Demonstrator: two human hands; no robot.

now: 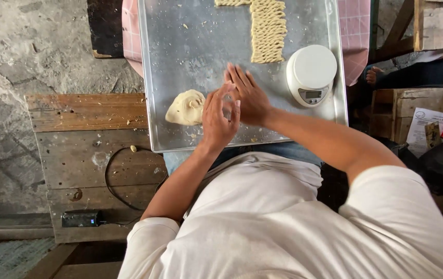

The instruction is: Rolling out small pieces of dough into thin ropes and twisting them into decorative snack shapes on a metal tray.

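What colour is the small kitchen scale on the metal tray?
The kitchen scale is white with a grey display panel, seen in the head view.

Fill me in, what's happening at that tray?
A person sits over a metal tray, hands together above it: left hand and right hand pressed palm to palm, apparently rolling a bit of dough that is hidden between them. A dough lump lies by the left hand. Twisted dough pieces sit in rows further up, beside a white scale.

The person wears a loose, cream-white short-sleeved shirt — its sleeves ending above the elbows, leaving both forearms bare — and blue denim trousers, while the left hand (219, 120) and right hand (250, 95) carry no rings or gloves.
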